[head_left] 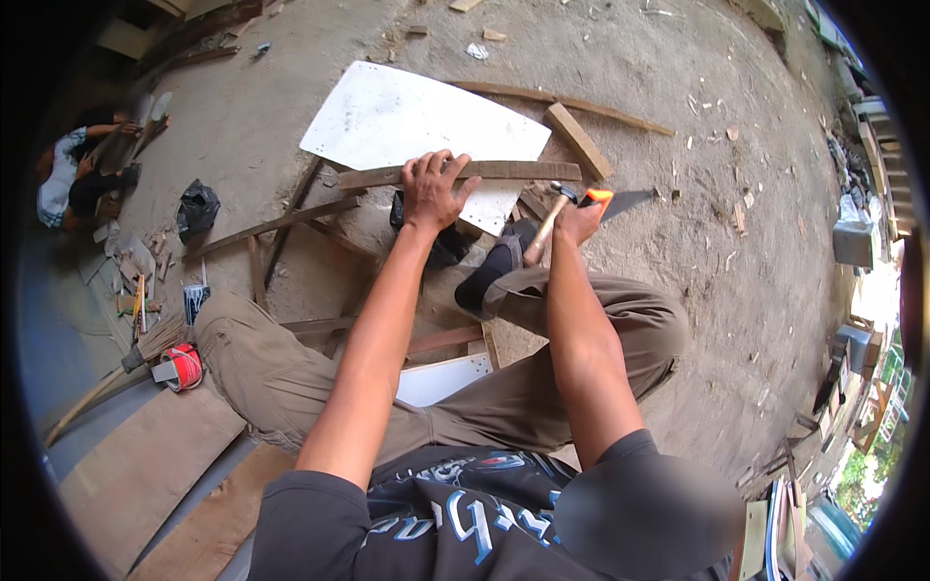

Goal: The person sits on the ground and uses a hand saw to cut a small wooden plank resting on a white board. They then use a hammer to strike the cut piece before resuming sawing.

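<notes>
My left hand [436,192] lies over a narrow wooden bar [518,170], fingers spread across its top and the thumb along its near side. The bar crosses a white board [417,116] that has small dark spots. To the right, my right hand [578,223] is closed round the orange handle of a handsaw [632,201]; its blade points right, clear of the bar. A hammer [544,228] with a wooden handle is right beside that hand, and whether the fingers touch it I cannot tell. Beneath the board, part of a wooden frame shows between my legs.
A short timber block [578,141] and a long strip [572,104] lie beyond the bar. On the left are a black plastic bag [197,208], a red tin [179,368], brushes and broad planks [150,465]. A person [82,169] works at the far left.
</notes>
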### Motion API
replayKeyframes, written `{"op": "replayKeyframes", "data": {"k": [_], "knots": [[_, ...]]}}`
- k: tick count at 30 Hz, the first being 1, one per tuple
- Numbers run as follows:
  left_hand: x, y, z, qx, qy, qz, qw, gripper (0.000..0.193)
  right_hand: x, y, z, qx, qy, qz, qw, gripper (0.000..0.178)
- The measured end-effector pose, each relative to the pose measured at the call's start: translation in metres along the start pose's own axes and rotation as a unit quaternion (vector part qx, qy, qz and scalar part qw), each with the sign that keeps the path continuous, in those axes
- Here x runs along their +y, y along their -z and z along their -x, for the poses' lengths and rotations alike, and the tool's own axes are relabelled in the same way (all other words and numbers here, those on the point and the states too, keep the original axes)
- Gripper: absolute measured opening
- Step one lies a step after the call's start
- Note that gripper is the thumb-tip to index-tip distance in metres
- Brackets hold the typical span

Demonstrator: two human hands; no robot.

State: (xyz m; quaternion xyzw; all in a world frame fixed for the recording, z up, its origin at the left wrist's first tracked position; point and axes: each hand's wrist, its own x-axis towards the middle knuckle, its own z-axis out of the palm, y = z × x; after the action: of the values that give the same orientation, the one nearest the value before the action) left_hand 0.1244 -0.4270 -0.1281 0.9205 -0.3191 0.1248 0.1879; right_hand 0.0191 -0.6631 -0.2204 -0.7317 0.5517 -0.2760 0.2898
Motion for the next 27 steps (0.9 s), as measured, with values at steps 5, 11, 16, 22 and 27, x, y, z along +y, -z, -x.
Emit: {"op": "replayKeyframes", "data": {"k": [5, 11, 16, 22, 27], "knots": [[0.000, -0.008, 0.001, 0.012, -0.012, 0.006, 1.000, 0.042, 0.012, 0.001, -0.014, 0.087, -0.044, -0.117, 0.988, 0.027], [-0.004, 0.004, -0.008, 0.004, -0.006, -0.010, 1.000, 0.046, -0.042, 0.034, -0.017, 0.093, -0.004, -0.316, 0.944, 0.026], [-0.003, 0.007, -0.023, -0.077, 0.036, -0.005, 0.996, 0.057, -0.122, 0.059, -0.029, 0.008, 0.004, -0.528, 0.849, 0.033], [0.025, -0.003, -0.028, -0.159, -0.028, -0.061, 0.985, 0.056, -0.206, 0.123, -0.029, -0.143, 0.100, -0.507, 0.844, 0.025], [0.042, -0.021, -0.012, -0.095, -0.007, 0.051, 0.994, 0.049, -0.188, 0.132, 0.007, -0.168, 0.068, -0.407, 0.895, 0.043]]}}
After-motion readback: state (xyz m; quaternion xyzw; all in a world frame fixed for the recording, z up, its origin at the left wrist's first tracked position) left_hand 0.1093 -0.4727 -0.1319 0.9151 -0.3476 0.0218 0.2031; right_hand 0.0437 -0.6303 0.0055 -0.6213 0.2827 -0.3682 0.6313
